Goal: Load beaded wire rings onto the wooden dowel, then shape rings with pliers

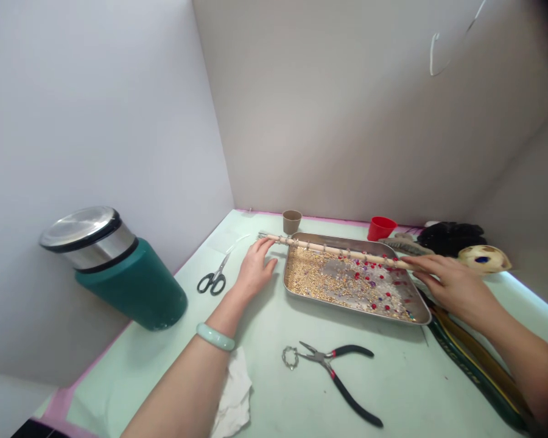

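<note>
A pale wooden rod (338, 250) with small rings around it lies across a metal tray (356, 309). My left hand (256, 266) is at the rod's left end, its fingertips on the rod and the thumb apart. The rod's right end is between the thumb and fingers of my right hand (447, 283). Gold, clear, red and purple beads (317, 274) are spread over the tray's bottom. In front of the tray are open black-handled pliers (322, 358), their jaws beside a small ring of links (290, 358).
Black scissors (214, 280) and a large green bottle (132, 286) stand or lie on the left. White tissue (235, 395) is by my left forearm. Behind the tray are a brown cup (291, 222) and a red cup (382, 228). Black cloth (452, 237) and a tape roll (484, 259) are right.
</note>
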`<state>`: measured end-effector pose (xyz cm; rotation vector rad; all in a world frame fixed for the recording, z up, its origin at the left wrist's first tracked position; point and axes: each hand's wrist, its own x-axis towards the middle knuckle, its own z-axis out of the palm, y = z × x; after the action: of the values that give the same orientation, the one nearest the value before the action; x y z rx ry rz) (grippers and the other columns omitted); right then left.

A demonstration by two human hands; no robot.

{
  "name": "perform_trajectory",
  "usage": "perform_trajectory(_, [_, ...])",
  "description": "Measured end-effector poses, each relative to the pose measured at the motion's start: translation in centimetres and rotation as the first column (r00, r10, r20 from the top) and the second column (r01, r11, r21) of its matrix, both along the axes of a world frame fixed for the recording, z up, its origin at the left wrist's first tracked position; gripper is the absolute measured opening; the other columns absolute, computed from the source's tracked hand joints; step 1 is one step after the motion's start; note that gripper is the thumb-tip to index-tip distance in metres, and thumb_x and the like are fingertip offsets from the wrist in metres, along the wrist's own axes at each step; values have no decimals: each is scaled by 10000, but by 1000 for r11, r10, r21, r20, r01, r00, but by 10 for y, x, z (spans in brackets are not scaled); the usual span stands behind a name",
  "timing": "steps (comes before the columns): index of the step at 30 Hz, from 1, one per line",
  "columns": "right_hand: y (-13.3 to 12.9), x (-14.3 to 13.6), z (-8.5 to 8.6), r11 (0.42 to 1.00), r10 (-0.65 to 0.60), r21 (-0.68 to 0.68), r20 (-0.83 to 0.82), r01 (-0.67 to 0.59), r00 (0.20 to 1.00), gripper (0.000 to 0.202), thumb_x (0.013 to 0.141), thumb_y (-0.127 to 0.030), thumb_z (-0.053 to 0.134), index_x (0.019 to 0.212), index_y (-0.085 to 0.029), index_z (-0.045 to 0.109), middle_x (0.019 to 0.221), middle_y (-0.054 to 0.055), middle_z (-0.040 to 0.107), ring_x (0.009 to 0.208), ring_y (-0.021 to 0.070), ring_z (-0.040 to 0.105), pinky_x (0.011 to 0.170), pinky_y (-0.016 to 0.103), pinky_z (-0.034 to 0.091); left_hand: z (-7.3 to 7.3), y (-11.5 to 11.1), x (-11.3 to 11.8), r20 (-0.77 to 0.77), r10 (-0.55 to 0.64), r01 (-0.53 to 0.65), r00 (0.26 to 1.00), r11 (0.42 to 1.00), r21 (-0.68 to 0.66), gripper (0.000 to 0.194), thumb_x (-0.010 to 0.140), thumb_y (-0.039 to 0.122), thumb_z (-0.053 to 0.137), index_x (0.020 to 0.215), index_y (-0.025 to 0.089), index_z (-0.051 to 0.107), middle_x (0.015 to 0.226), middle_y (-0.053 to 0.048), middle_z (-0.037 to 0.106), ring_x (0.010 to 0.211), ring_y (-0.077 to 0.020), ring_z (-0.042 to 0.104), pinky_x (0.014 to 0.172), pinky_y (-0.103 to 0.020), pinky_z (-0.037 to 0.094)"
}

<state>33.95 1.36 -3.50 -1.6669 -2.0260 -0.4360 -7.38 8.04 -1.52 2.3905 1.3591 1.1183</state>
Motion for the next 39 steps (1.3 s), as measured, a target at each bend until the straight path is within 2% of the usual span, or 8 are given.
perform_trajectory(6, [-1,-2,2,999,-22,-23,-24,22,999,408,878,-353,357,1097,-175,650,1077,126,665,943,274,613,797,409,478,-1,0,0,8,-2,2,1000,1000,2,458,798,131,529,1254,170,504,1336,-96,481,1236,-221,445,1068,-396,348])
perform_trajectory(11, [-2,-5,7,997,-25,-74,-63,21,998,322,867,-340,372,984,-205,640,1035,115,669,939,266,604,789,401,474,-1,1,0,25,14,-13,1000,1000,-19,483,790,141,539,1270,162,487,1329,-109,486,1238,-234,443,1066,-405,347])
perform_trajectory(16, [-5,-9,13,991,-32,-129,-105,18,994,226,810,-335,449,928,-210,597,979,99,660,897,257,589,761,382,460,-4,5,0,117,42,-31,992,995,-95,538,794,180,540,1319,150,427,1386,-141,419,1234,-263,449,1018,-434,392])
perform_trajectory(22, [-8,-12,16,983,-85,-175,-151,58,985,197,789,-308,450,912,-215,573,943,89,654,866,248,591,716,354,453,-9,10,-1,266,-20,86,964,967,-240,567,796,199,535,1347,189,399,1431,-134,363,1193,-258,489,958,-431,436])
perform_trajectory(25, [-9,-14,18,976,-123,-197,-166,89,978,173,774,-288,456,896,-221,558,901,75,656,810,239,596,665,337,448,-8,11,-1,337,-17,109,941,961,-255,549,787,205,546,1322,193,425,1387,-136,401,1149,-246,518,943,-426,444])
perform_trajectory(29, [-11,-17,19,971,-149,-212,-174,111,973,147,768,-282,462,879,-227,542,870,62,655,779,231,595,636,322,436,-6,10,-1,355,-18,115,935,961,-252,529,779,217,560,1297,212,449,1356,-128,405,1114,-239,535,929,-427,452])
perform_trajectory(33, [-11,-18,20,967,-151,-232,-175,109,973,153,769,-267,462,898,-230,535,899,58,662,801,230,607,636,316,442,-5,8,1,354,-24,125,935,956,-265,501,782,235,561,1274,210,471,1368,-127,380,1132,-242,523,931,-414,458])
perform_trajectory(39, [-12,-17,20,964,-132,-251,-168,87,977,321,770,-209,444,1076,-202,545,1079,87,654,932,237,615,755,329,468,-5,8,1,364,-36,145,931,950,-277,535,783,225,552,1307,222,443,1425,-122,362,1175,-257,499,925,-426,465])
